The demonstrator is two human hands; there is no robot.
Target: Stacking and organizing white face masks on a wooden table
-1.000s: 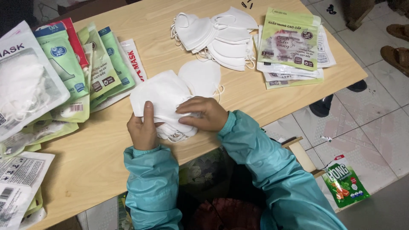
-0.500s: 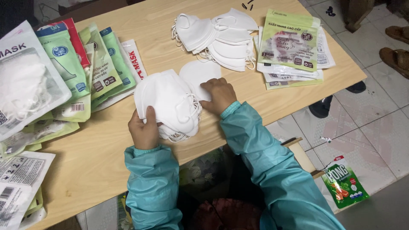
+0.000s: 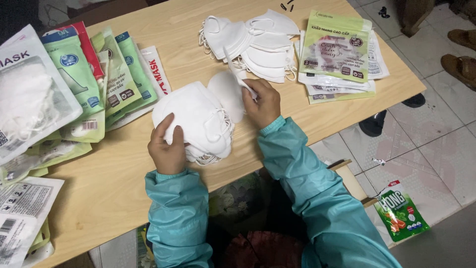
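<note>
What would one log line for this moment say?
left hand: holds stack of white masks | right hand: lifts single white mask | nearby: mask pile, packets | surface: wooden table

White mask packets (image 3: 22, 104) cut off at left edge; right palm (image 3: 263, 104) hidden.

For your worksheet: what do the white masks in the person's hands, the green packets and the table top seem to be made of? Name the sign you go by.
Masks: soft, matte white fabric, probably non-woven; they fold and stack limply, with thin ear loops.
Green packets: glossy plastic film, judging by the shine and a see-through window.
Table top: pale wood or wood-look board, smooth, with faint grain.
</note>
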